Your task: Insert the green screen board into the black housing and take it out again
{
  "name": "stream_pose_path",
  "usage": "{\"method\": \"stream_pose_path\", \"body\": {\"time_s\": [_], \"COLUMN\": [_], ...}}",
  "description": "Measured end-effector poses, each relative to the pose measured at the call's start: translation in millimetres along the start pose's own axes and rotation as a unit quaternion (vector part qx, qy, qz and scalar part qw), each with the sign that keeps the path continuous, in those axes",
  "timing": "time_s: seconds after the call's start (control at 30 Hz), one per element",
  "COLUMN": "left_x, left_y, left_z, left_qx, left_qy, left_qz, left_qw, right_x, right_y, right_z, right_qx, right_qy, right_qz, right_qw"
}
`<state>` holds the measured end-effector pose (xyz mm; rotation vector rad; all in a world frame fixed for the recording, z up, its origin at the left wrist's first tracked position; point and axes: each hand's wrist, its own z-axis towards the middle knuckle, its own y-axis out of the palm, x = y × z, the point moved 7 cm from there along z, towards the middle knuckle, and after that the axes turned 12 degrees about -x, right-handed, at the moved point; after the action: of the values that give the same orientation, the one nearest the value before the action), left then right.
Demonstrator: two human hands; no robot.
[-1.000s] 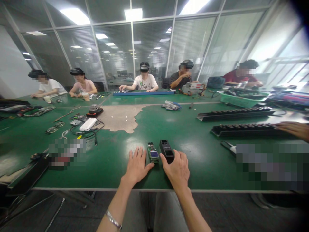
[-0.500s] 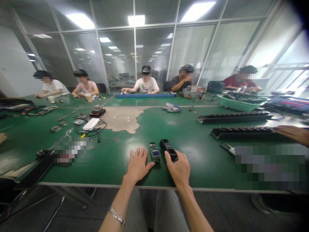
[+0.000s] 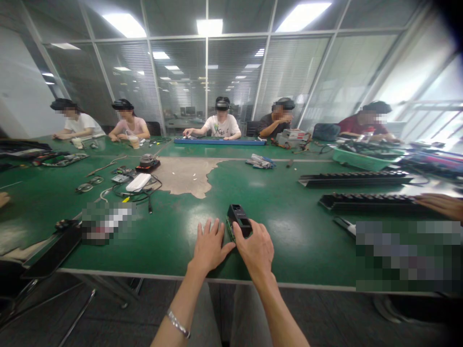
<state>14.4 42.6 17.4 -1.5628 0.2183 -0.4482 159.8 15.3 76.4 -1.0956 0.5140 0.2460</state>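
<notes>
1 slip of the right hand (image 3: 256, 245) holding the black casing (image 3: 239, 217), lower centre of the frame, could scrape the circuit board (image 3: 230, 231) beside the spread, empty left hand (image 3: 209, 246).

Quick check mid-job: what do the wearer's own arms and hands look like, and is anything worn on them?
The left hand and right hand are both ungloved, with no rings that I can make out. No sleeves show. A shiny, silvery bracelet circles the left arm; none shows on the right arm.
</notes>
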Motion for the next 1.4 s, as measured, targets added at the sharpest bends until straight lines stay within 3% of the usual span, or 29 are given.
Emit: {"method": "stream_pose_path", "body": {"time_s": [0.47, 0.87, 1.13, 1.3, 1.4], "left_x": [-0.7, -0.8, -2.0, -0.8, 0.1], "left_y": [3.4, 6.5, 7.4, 3.8, 2.5], "left_z": [2.4, 4.0, 5.1, 3.9, 3.2], "left_qx": [-0.017, -0.019, -0.041, -0.026, -0.024], "left_qy": [-0.008, -0.005, -0.01, -0.008, -0.006], "left_qz": [0.005, 0.018, 0.016, 0.005, 0.003], "left_qw": [1.0, 1.0, 0.999, 1.0, 1.0], "right_x": [-13.6, 3.3, 7.8, 7.1, 4.6], "right_y": [6.6, 28.5, 28.5, 29.9, 26.4], "right_z": [-4.8, -17.2, -13.7, -8.0, -5.8], "right_qx": [-0.028, -0.064, -0.06, -0.097, -0.087], "right_qy": [-0.009, 0.007, 0.012, 0.015, 0.014], "right_qz": [-0.047, -0.083, -0.056, -0.023, 0.002], "right_qw": [0.998, 0.995, 0.997, 0.995, 0.996]}}
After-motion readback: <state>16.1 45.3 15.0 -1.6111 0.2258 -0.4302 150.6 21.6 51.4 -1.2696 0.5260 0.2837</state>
